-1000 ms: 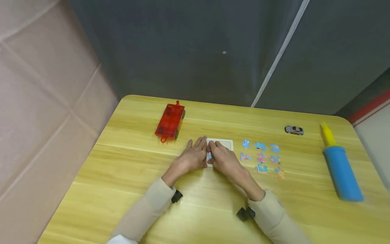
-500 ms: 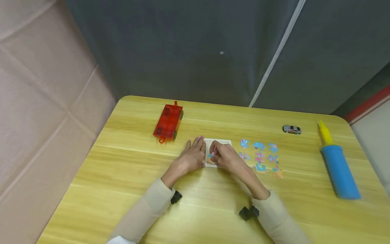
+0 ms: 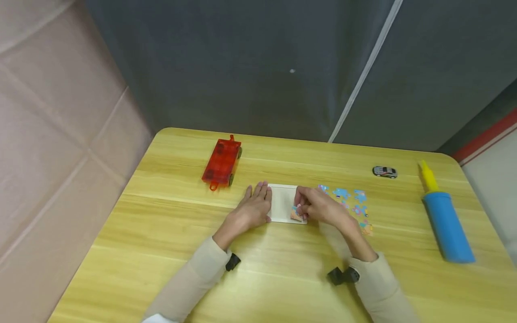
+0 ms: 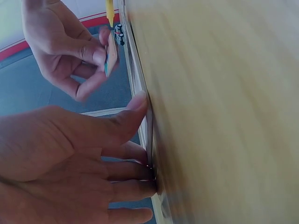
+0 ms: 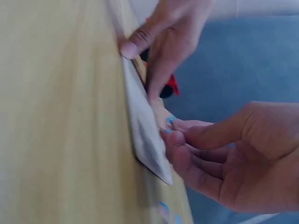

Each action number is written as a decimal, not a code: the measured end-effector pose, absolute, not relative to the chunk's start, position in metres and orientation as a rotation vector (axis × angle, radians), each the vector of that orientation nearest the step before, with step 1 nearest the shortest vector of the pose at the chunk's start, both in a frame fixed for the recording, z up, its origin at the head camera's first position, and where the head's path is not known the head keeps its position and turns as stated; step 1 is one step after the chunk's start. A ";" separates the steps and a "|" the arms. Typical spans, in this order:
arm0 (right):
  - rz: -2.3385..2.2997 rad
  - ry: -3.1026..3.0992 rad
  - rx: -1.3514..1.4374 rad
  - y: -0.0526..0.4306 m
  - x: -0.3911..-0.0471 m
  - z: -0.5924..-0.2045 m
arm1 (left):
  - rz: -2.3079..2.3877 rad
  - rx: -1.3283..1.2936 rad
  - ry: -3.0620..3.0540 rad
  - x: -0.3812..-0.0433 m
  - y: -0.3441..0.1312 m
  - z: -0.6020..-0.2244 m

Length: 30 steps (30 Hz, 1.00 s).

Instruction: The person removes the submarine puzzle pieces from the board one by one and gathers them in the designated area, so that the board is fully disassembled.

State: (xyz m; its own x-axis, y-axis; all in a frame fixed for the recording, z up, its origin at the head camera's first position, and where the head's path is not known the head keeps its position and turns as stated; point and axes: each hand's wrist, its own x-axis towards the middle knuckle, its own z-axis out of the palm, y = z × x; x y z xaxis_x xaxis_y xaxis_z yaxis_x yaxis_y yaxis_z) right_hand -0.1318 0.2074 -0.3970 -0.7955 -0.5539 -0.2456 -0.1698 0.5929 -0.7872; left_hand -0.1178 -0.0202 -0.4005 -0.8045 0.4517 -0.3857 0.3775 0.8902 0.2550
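Observation:
A white puzzle tray (image 3: 281,202) lies on the wooden table. At its left edge my left hand (image 3: 253,205) rests with fingers stretched out, thumb (image 4: 135,102) on the rim in the left wrist view. My right hand (image 3: 323,207) pinches a puzzle piece (image 3: 295,214) between thumb and fingers, over the tray's lower right corner. The piece (image 4: 111,55) has an orange and blue picture and stands tilted. Several blue and pink puzzle pieces (image 3: 359,209) lie spread on the table to the right, some hidden behind the right hand.
A red see-through toy wagon (image 3: 222,162) stands at the back left. Toward the back right is a small silver toy car (image 3: 385,172). A blue hand pump (image 3: 448,226) with a yellow nozzle (image 3: 428,176) lies at the far right. A dark curtain (image 3: 242,67) hangs behind the table.
My right hand has moved from the tray's left side to its lower right corner, carrying the puzzle piece. The left hand stays at the tray's left edge.

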 end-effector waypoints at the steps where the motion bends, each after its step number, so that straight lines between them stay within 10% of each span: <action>1: -1.077 2.333 -0.562 0.211 -0.132 -0.395 | 0.229 0.606 2.612 -0.118 -0.020 -0.400; 30: -0.702 2.458 -0.376 0.236 -0.120 -0.382 | 0.255 0.598 2.602 -0.118 -0.023 -0.402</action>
State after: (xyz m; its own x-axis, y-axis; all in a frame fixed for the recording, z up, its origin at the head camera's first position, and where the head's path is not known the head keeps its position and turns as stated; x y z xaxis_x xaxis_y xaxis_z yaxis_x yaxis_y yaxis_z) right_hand -0.1204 0.2360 -0.3821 -0.8091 -0.3997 -0.4308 -0.1118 0.8243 -0.5549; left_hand -0.1180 -0.0229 -0.4017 -0.8019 0.4525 -0.3901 0.3683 0.8885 0.2737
